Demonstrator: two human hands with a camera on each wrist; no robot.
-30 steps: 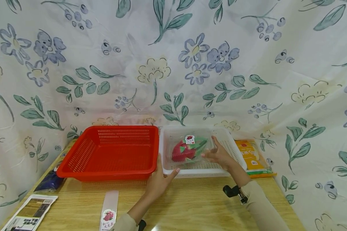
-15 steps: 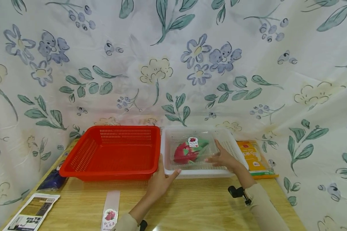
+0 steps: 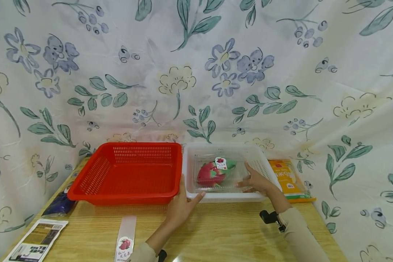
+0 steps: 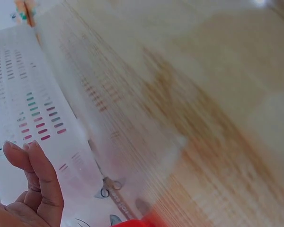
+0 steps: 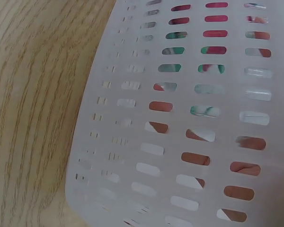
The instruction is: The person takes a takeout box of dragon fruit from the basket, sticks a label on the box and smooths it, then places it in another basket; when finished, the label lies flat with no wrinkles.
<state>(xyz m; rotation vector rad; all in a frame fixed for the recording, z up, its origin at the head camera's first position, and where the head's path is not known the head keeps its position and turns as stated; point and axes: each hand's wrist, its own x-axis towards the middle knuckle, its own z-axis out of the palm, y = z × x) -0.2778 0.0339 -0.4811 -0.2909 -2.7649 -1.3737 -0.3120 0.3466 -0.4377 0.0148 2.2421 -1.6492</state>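
Note:
A clear plastic box [image 3: 210, 188] with a red-and-green dragon fruit [image 3: 209, 174] inside and a fruit sticker [image 3: 221, 163] on its lid lies in the white slotted basket [image 3: 213, 197]. My right hand [image 3: 257, 182] reaches into that basket and holds the right end of the box; some fingers are hidden. Through the slots in the right wrist view, parts of the fruit [image 5: 215, 34] and of my hand [image 5: 239, 192] show. My left hand [image 3: 178, 207] rests at the front where the two baskets meet, thumb extended along the white basket's front, fingers pointing up by the red basket [image 3: 124, 199].
An orange-yellow food bag [image 3: 285, 178] lies right of the white basket. At the left are a dark blue packet [image 3: 59, 205] and a white-and-brown pouch [image 3: 36, 240]. A label strip [image 3: 126, 233] lies on the wooden table [image 3: 216, 233]. A floral curtain [image 3: 196, 72] hangs behind.
The box has sunk lower and shifted a little right in the white basket, my right hand moving down with it. My left hand stays by the basket corners. The view has shifted slightly.

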